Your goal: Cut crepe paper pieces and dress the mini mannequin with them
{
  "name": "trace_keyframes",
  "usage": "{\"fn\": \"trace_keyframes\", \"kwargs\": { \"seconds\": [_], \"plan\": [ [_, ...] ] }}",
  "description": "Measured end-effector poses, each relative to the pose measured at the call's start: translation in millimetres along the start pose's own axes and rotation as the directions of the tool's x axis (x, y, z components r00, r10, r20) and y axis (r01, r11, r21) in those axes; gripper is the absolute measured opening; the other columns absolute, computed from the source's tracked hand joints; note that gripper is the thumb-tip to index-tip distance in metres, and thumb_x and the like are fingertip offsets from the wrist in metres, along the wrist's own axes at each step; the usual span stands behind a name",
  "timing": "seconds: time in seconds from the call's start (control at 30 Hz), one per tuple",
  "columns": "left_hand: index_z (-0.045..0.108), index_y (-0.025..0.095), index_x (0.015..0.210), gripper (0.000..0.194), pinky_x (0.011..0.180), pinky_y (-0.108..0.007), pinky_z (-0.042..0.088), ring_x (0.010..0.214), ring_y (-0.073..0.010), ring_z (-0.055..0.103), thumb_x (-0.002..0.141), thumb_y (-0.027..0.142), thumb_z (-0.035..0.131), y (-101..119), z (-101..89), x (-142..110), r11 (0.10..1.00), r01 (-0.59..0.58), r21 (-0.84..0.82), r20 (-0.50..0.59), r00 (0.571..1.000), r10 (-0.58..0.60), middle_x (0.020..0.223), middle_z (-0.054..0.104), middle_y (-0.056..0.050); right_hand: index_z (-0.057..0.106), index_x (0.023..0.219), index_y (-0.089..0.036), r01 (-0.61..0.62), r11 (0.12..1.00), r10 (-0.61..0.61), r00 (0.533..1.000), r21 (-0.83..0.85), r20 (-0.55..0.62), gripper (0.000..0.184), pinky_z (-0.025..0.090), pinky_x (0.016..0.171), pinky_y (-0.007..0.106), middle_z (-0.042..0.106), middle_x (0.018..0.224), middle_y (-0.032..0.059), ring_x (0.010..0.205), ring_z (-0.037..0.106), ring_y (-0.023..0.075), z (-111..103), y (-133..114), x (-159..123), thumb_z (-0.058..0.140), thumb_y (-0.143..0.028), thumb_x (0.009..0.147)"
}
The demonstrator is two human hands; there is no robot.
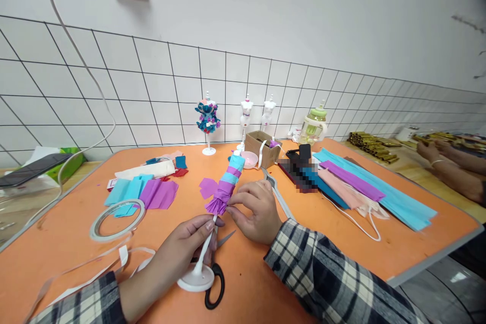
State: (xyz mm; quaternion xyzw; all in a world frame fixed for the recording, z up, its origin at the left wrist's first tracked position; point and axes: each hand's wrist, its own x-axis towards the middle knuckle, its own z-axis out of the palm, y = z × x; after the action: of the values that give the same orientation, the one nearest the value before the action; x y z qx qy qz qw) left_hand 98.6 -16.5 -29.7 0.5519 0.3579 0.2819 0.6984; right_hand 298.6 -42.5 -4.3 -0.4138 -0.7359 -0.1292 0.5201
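Observation:
A small mannequin (229, 178) on a white stand tilts to the right in front of me, wrapped in purple and light blue crepe paper bands. My left hand (193, 238) is closed round the stand's white stem, just below the paper. With thumb and fingertips pinched, my right hand (258, 210) grips the lower edge of the purple crepe paper (219, 200). The stand's round base (195, 279) is low and near me. Black-handled scissors (215, 286) lie beside it, partly hidden by the stand and my left hand.
A tape roll (117, 220) and cut crepe paper pieces (157, 194) lie left on the orange table. Behind stand a decorated mannequin (208, 119), two white ones, a cardboard box (261, 149) and a bottle (314, 126). Long crepe strips (379, 192) lie right. Another person's hands (433, 154) are far right.

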Motion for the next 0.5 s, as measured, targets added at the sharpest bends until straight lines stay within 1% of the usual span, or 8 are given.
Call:
{"fn": "trace_keyframes", "kwargs": {
  "seconds": [0.07,0.13,0.27,0.33,0.43,0.5],
  "plan": [
    [0.067,0.017,0.095,0.042,0.045,-0.022,0.04,0.044,-0.0105,0.054,0.08,0.056,0.07,-1.8,-1.3,0.0,1.0,0.005,0.001,0.004,1.0,-0.005,0.061,0.064,0.003,0.068,0.095,-0.022,-0.026,0.999,0.026,0.999,0.021,-0.021,0.01,0.035,0.077,0.036,0.069,0.087,0.0024,0.084,0.062,0.0174,0.0,-1.1,0.0,0.066,-0.028,0.087],
    [0.067,0.017,0.096,0.041,0.045,-0.022,0.039,0.045,-0.0104,0.054,0.082,0.055,0.069,-4.1,-3.0,0.4,1.0,0.005,0.003,0.009,1.0,-0.005,0.062,0.064,0.003,0.071,0.097,-0.024,-0.023,1.0,0.023,0.999,-0.006,-0.028,0.011,0.035,0.076,0.036,0.067,0.088,0.0022,0.082,0.061,0.0166,0.2,-1.6,-0.6,0.065,-0.028,0.088],
    [0.067,0.018,0.099,0.037,0.045,-0.022,0.038,0.045,-0.0113,0.055,0.086,0.052,0.066,-8.1,-6.1,2.6,1.0,0.021,-0.013,0.027,0.999,-0.02,0.061,0.064,0.002,0.074,0.09,-0.03,0.069,0.995,-0.068,0.998,-0.067,0.015,0.009,0.033,0.075,0.036,0.066,0.083,-0.0003,0.077,0.057,0.0154,0.2,-1.8,-2.4,0.066,-0.028,0.088],
    [0.067,0.018,0.099,0.037,0.045,-0.023,0.038,0.045,-0.012,0.055,0.086,0.052,0.065,-9.4,-6.8,3.4,0.999,0.023,-0.032,0.033,0.999,-0.022,0.062,0.064,0.002,0.074,0.097,-0.03,0.076,0.994,-0.074,0.997,-0.076,0.026,0.013,0.033,0.076,0.037,0.067,0.086,0.0002,0.078,0.058,0.016,-0.5,-2.4,-2.7,0.065,-0.03,0.087],
    [0.066,0.019,0.095,0.034,0.045,-0.023,0.039,0.046,-0.012,0.056,0.086,0.051,0.066,-11.1,-7.1,3.6,0.999,0.011,-0.044,0.04,0.999,-0.009,0.064,0.065,0.002,0.071,0.112,-0.027,0.034,0.996,-0.03,0.999,-0.084,0.039,0.025,0.034,0.076,0.038,0.066,0.093,0.003,0.082,0.059,0.0176,-1.2,-3.5,-2.6,0.062,-0.032,0.089],
    [0.065,0.018,0.087,0.032,0.046,-0.022,0.038,0.046,-0.0114,0.055,0.088,0.05,0.064,-12.1,-7.1,3.4,0.999,0.0,-0.033,0.051,0.999,0.001,0.063,0.064,0.001,0.071,0.112,-0.028,0.049,0.995,-0.044,0.997,-0.087,0.057,0.026,0.034,0.077,0.038,0.065,0.096,0.0035,0.086,0.059,0.0186,-1.0,-3.6,-2.6,0.062,-0.033,0.089]
  ]
}}
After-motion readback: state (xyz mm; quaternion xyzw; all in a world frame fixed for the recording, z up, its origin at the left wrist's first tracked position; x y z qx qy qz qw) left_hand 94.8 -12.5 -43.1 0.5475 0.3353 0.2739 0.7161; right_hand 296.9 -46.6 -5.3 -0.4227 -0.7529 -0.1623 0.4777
